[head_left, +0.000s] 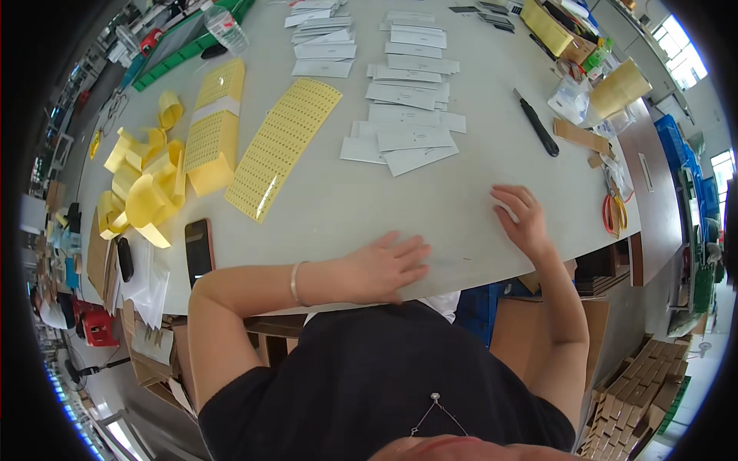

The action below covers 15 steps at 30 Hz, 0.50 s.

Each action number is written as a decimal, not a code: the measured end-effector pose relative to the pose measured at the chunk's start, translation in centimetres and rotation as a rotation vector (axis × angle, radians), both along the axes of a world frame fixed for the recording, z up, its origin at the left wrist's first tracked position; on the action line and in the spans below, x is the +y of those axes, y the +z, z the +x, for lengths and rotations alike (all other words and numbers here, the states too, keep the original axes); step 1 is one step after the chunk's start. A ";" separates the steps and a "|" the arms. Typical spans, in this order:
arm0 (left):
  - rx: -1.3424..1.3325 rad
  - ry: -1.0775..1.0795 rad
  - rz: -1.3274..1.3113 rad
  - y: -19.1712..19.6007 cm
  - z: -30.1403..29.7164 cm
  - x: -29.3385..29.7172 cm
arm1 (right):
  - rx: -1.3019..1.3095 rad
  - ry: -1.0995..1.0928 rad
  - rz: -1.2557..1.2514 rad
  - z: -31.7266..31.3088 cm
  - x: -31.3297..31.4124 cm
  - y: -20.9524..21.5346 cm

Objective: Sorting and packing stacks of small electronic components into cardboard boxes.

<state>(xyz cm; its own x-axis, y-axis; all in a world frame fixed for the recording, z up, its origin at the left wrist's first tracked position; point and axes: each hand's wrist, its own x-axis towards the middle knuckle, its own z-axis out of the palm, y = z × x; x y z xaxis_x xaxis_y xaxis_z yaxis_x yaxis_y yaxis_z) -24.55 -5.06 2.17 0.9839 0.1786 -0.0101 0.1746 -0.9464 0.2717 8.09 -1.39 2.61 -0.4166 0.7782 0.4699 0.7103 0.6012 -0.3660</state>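
My left hand [384, 269] lies on the table by its front edge, fingers spread and nothing under them that shows. To the right, my right hand [524, 220] hovers over or rests on the tabletop with loosely bent fingers, thumb apart, holding nothing. Beyond my left hand lies a yellow sheet of small labels [284, 146], set at a slant. A thick stack of similar yellow sheets [211, 127] is left of it. Overlapping flat white rectangular pieces [415, 138] run in rows toward the far side. A black utility knife [538, 127] lies beyond my right hand.
Curled yellow strips [150, 192] heap up at the left, near a phone [199, 250]. A clear bottle [223, 29] stands at the far left. Orange-handled scissors [613, 211], a big tape roll [619, 91] and a brown cardboard piece [582, 137] sit along the right edge.
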 end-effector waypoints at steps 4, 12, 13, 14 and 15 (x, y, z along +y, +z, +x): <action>0.127 0.327 -0.015 1.5 -6.9 -0.9 | -0.242 0.196 -0.149 -6.5 7.3 0.8; 0.094 0.533 0.096 2.7 -9.6 4.5 | -0.420 0.286 -0.344 -10.5 12.7 0.9; 0.057 0.536 0.155 2.4 -9.4 6.1 | -0.448 0.281 -0.329 -10.6 12.4 1.0; 0.018 0.538 0.213 2.0 -9.1 7.8 | -0.478 0.275 -0.315 -10.7 12.1 1.1; 0.012 0.533 0.215 1.5 -8.7 9.6 | -0.483 0.268 -0.313 -10.5 11.9 0.9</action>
